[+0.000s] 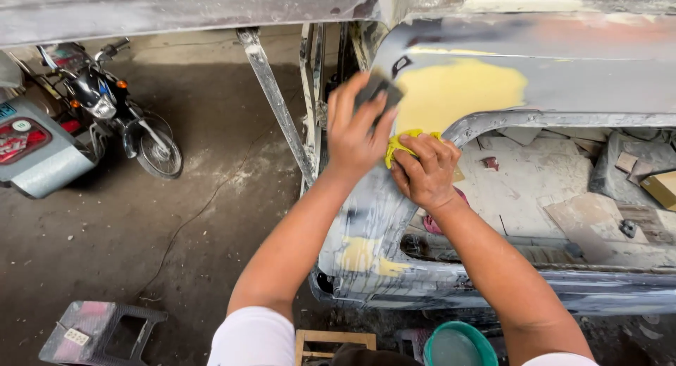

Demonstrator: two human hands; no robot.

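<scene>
A: What is seen first, going from the biggest thing down?

B: A bare grey car body panel (563, 70) is seen across the top and right of the view, stripped of paint. Its long axis is laid from left to right, and a curved wheel-arch edge is turned toward the lower right. A large patch of yellow filler (458, 91) is spread on the panel just above that arch, and 1 smaller yellow patch (362, 257) is seen lower on the same panel.

A: And around the panel?

B: A motorcycle (113, 102) is parked at the upper left, well apart, with its front wheel pointed toward the lower right. A dark plastic stool (98, 331) is seen at the lower left and a green bucket (458, 345) at the bottom edge.

A: How are the 2 hands held?

B: The left hand (355, 133) is closed around a dark sanding block (380, 91), which is pressed on the panel at the left edge of the large patch; the block is tilted, its long axis run from lower left to upper right. The right hand (426, 172) is curled over a yellow cloth (398, 146), which is pinched against the arch edge just below the block.
</scene>
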